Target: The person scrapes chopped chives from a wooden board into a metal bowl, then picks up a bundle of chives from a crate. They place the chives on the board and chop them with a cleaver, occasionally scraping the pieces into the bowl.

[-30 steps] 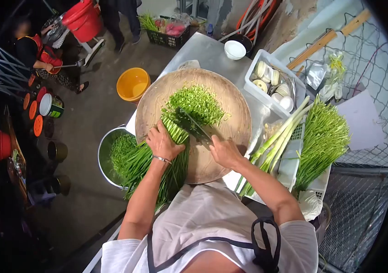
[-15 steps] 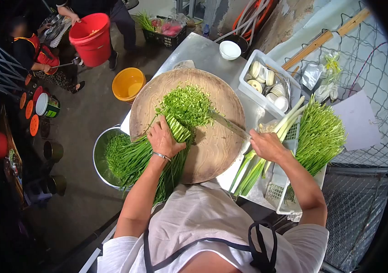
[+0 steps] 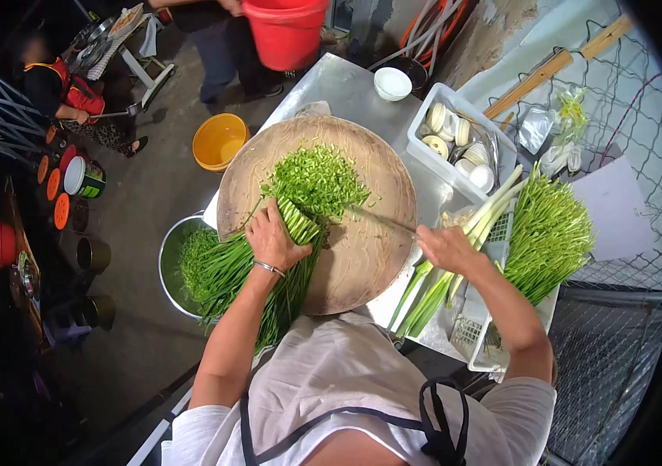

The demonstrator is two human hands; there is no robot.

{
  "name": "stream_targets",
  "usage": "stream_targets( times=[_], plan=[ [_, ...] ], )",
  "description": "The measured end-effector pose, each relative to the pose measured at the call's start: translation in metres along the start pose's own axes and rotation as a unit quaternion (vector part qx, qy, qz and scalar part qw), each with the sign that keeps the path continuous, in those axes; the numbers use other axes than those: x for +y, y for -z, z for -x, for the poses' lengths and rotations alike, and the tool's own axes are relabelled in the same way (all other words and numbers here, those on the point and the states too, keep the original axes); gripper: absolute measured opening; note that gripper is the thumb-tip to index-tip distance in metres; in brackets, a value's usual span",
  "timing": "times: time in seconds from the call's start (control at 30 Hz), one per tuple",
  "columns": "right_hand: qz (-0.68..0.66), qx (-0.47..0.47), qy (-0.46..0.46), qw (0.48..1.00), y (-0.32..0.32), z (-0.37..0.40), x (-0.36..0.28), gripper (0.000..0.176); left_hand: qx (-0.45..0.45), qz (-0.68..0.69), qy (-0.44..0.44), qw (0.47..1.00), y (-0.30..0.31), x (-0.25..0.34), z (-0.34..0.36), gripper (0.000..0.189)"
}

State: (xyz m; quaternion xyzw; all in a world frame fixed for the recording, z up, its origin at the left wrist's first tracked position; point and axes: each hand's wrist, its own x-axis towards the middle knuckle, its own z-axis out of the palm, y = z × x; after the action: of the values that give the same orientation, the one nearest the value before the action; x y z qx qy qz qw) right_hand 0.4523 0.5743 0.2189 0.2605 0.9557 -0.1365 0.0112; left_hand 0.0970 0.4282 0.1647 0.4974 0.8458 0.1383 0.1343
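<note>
On the round wooden chopping board (image 3: 366,268), my left hand (image 3: 271,239) presses down on a thick bunch of green chives (image 3: 288,289), its fingers curled over the stalks near their cut ends. The long leaves trail off the board's near left edge. My right hand (image 3: 449,248) is closed round the handle of a knife (image 3: 383,220), whose blade points left over the board, close to the cut ends. Beyond them lies a heap of chopped chives (image 3: 315,177). A metal bowl (image 3: 166,272) with more chopped greens stands below the board's left side, partly covered by the leaves.
Right of the board lie spring onions (image 3: 432,307) and a big green bundle (image 3: 547,233) on a white basket (image 3: 467,330). Behind are a plastic bin of containers (image 3: 424,147) and a white bowl (image 3: 393,84). A person carries a red bucket (image 3: 286,35); an orange bucket (image 3: 220,142) stands left.
The knife blade has shifted slightly and now shows edge-on, with my right hand a little further left. The person with the red bucket has moved right, behind the table.
</note>
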Motion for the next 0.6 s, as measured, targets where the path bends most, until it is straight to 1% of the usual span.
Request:
stream_targets(
  times=[0.1,0.2,0.27,0.37,0.43,0.53,0.6],
  plan=[
    [0.054,-0.055,-0.003,0.997,0.026,-0.012,0.016,0.017,-0.003,-0.002,-0.006,1.0,-0.003,-0.002,0.0,0.129],
    [0.062,-0.04,0.068,0.995,0.036,-0.03,0.032,0.018,-0.012,0.001,-0.002,1.0,0.001,0.0,0.0,0.129],
    [0.073,-0.045,0.085,0.993,0.024,-0.042,0.048,0.02,-0.013,0.007,0.002,1.0,0.001,0.0,-0.001,0.129],
    [0.064,-0.03,0.083,0.994,-0.017,-0.044,0.067,0.02,0.002,-0.003,-0.001,1.0,-0.002,0.001,0.0,0.129],
    [0.059,0.001,0.072,0.996,-0.023,-0.044,0.067,0.02,0.001,-0.01,0.003,1.0,0.001,0.004,-0.007,0.129],
    [0.055,0.018,0.069,0.996,-0.032,-0.037,0.062,0.02,-0.017,-0.008,0.002,1.0,-0.002,0.003,-0.002,0.132],
    [0.052,0.008,0.064,0.997,-0.023,-0.034,0.055,0.02,-0.022,0.006,0.006,1.0,-0.002,0.0,-0.002,0.134]
  ],
)
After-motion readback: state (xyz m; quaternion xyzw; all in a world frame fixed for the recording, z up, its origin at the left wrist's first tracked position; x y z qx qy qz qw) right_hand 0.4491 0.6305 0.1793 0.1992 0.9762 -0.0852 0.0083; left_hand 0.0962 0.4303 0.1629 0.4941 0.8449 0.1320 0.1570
